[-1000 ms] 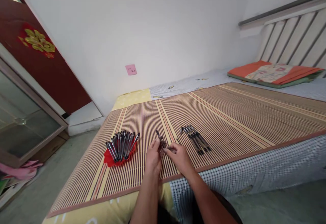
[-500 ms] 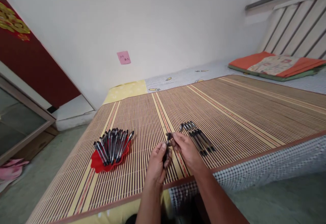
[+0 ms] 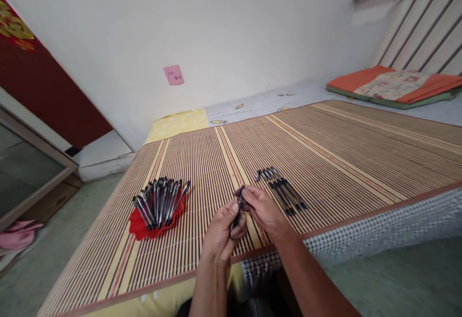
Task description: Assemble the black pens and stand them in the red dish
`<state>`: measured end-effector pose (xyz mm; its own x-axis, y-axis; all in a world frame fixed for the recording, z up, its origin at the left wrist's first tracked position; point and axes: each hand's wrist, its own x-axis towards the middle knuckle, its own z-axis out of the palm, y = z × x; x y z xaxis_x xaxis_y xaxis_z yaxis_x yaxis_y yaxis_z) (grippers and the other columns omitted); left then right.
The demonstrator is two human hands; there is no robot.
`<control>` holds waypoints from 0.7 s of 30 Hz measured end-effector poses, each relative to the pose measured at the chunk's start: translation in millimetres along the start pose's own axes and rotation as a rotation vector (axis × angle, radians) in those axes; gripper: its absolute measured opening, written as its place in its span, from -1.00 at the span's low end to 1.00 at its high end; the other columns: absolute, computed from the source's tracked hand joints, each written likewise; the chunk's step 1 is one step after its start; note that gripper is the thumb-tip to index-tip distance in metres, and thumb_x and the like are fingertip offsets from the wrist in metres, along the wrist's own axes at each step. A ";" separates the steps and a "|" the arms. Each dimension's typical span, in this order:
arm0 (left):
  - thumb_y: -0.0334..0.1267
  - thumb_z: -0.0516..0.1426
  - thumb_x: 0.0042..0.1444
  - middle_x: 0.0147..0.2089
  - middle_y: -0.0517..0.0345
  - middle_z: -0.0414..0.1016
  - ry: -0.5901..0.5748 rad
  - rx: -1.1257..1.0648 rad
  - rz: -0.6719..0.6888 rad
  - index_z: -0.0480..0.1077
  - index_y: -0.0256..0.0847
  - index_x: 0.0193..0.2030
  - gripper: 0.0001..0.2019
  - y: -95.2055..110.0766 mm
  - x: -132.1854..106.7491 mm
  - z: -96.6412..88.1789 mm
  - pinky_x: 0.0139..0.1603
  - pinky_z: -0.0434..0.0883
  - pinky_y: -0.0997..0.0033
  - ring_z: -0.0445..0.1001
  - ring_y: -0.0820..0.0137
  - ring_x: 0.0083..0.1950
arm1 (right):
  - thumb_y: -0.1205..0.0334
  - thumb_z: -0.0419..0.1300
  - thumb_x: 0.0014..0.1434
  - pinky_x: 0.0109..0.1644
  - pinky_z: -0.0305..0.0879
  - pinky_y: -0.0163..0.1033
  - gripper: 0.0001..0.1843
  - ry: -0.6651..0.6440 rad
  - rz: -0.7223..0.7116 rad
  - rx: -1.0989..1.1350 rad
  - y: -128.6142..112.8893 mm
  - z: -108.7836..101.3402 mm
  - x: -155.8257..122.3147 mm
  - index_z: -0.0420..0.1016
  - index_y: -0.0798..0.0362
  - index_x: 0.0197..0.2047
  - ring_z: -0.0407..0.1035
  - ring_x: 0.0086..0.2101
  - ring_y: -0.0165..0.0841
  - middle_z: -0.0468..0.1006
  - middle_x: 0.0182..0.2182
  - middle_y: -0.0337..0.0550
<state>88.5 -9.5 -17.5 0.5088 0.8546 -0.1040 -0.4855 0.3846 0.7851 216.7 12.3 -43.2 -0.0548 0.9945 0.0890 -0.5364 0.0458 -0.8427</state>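
Low over the front of the striped mat, my left hand (image 3: 222,225) is closed around a dark, slender pen (image 3: 237,218), much of it hidden by the fingers. My right hand (image 3: 263,209) pinches at the pen's upper end, thumb and forefinger together, close beside the left fingertips. Just beyond the right hand, several black pens (image 3: 287,194) lie side by side in a slanted row. At that row's far left end is a short dark piece (image 3: 257,176), perhaps a cap.
To the left, a red wavy-edged dish (image 3: 136,228) holds a heap of several pens (image 3: 159,201) with clear barrels. The bamboo mat (image 3: 202,163) covers a bed against a white wall. A folded orange and floral cloth (image 3: 378,82) lies at the back right.
My right fingers have closed in over the pen's upper end, covering the part that showed before. The view has shifted slightly; dish and pen row lie as before.
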 end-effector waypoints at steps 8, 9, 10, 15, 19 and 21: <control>-0.07 0.40 -0.10 -0.53 0.25 0.37 0.346 0.187 0.203 0.44 -0.27 -0.37 -0.66 -1.8 -4.1 1.3 -0.61 0.06 0.61 0.19 0.60 -0.59 | -0.16 0.27 0.13 -0.45 0.21 -0.34 -0.59 0.063 -0.045 -0.203 5.9 16.5 -1.6 0.58 0.06 -0.31 0.28 -0.49 -0.42 0.44 -0.50 -0.25; -0.08 0.39 -0.10 -0.52 0.23 0.39 0.375 0.231 0.235 0.47 -0.27 -0.37 -0.68 -2.2 -4.7 0.9 -0.58 0.12 0.59 0.24 0.56 -0.56 | -0.16 0.26 0.13 -0.48 0.18 -0.35 -0.59 0.063 -0.039 -0.215 6.4 18.3 -1.7 0.58 0.06 -0.30 0.27 -0.51 -0.43 0.43 -0.51 -0.25; -0.11 0.38 -0.07 -0.50 0.21 0.42 0.402 0.288 0.279 0.49 -0.26 -0.36 -0.72 -2.5 -5.5 0.7 -0.54 0.18 0.58 0.30 0.52 -0.52 | -0.16 0.25 0.14 -0.48 0.18 -0.35 -0.59 0.064 -0.040 -0.226 6.5 20.1 -1.8 0.58 0.06 -0.30 0.27 -0.51 -0.42 0.44 -0.50 -0.25; -0.27 0.30 0.05 -0.33 0.11 0.55 0.533 0.616 0.507 0.57 -0.17 -0.32 -0.94 -1.7 -10.0 2.5 -0.22 0.36 0.48 0.46 0.37 -0.28 | -0.08 0.25 0.16 -0.33 0.28 -0.33 -0.65 0.067 -0.119 -0.294 3.9 28.6 -2.3 0.59 0.05 -0.34 0.34 -0.38 -0.38 0.47 -0.47 -0.23; -0.15 0.33 0.03 -0.45 0.18 0.46 0.421 0.462 0.361 0.50 -0.21 -0.34 -0.81 3.0 -10.2 -0.1 -0.46 0.28 0.56 0.37 0.46 -0.44 | -0.10 0.31 0.10 -0.42 0.21 -0.34 -0.64 0.058 -0.043 -0.154 5.3 28.3 -1.9 0.61 0.06 -0.30 0.27 -0.49 -0.43 0.44 -0.51 -0.25; -0.05 0.31 0.04 -0.56 0.27 0.34 0.281 0.289 0.222 0.43 -0.24 -0.35 -0.71 4.9 -9.8 -2.4 -0.62 0.09 0.61 0.18 0.57 -0.61 | -0.15 0.33 0.05 -0.38 0.24 -0.31 -0.59 0.035 -0.018 -0.019 6.1 25.7 -1.4 0.62 0.06 -0.29 0.28 -0.48 -0.42 0.45 -0.50 -0.23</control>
<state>79.5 -15.2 -14.0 0.1826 0.9822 -0.0443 -0.3227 0.1025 0.9409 191.8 8.7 -34.7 -0.0150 0.9962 0.0859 -0.5210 0.0656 -0.8510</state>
